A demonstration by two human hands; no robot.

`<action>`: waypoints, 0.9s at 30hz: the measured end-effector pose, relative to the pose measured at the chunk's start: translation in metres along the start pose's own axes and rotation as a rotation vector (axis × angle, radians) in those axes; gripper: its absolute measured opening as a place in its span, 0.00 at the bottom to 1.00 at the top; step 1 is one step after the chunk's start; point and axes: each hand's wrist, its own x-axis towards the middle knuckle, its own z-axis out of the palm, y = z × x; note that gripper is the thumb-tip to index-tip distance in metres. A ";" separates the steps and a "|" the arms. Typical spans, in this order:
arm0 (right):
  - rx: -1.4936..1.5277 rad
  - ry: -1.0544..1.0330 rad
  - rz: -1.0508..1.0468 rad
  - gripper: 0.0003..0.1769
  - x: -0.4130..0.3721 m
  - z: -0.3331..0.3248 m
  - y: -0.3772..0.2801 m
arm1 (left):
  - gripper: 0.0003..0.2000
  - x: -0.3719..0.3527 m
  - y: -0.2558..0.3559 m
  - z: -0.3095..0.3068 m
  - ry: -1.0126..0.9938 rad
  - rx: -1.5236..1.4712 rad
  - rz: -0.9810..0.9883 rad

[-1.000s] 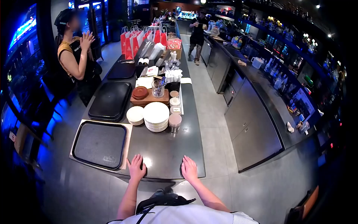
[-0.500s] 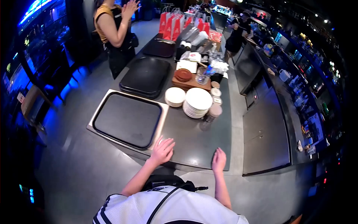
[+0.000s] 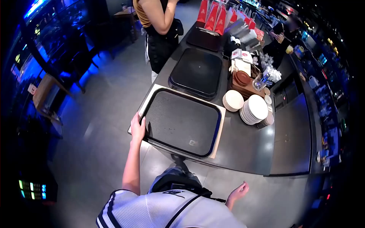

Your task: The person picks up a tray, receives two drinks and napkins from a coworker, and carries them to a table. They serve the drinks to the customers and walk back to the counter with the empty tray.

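As the left hand [image 3: 137, 127] reaches the left rim of the near black tray [image 3: 182, 121], mid-frame, putting it within grasp, its grip's impossible to call, while the right hand [image 3: 238, 191], lower right, has left the counter [image 3: 245, 150], half-open and empty.

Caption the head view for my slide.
Left hand at a black tray, right hand off the counter, white plates stacked nearby.

A white, finely ribbed shirt [image 3: 157, 209] is worn across the bottom of the frame, its sleeve [image 3: 121, 201] at lower left marked with dark stripes [image 3: 109, 209]. A dark marking [image 3: 174, 193] is carried at lower centre, where the shirt is crossed by a thin black strap [image 3: 183, 209]. Just above, a black pouch [image 3: 181, 186] is worn over grey clothing [image 3: 166, 175].
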 end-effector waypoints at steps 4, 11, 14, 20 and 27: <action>0.110 -0.062 0.147 0.13 -0.015 -0.003 -0.032 | 0.19 0.000 -0.020 -0.004 -0.123 -0.225 -0.098; 0.266 -0.034 0.002 0.10 -0.019 0.029 -0.062 | 0.13 0.004 -0.031 -0.002 -0.124 -0.209 0.061; 0.323 -0.042 0.024 0.08 -0.031 0.047 -0.090 | 0.14 0.012 -0.049 0.000 -0.165 -0.157 0.108; 0.496 -0.119 0.142 0.09 -0.086 0.066 -0.144 | 0.14 0.024 -0.056 -0.012 -0.284 -0.116 0.197; 0.519 -0.027 0.327 0.10 -0.147 0.099 -0.189 | 0.14 0.068 -0.062 -0.005 -0.498 -0.364 0.142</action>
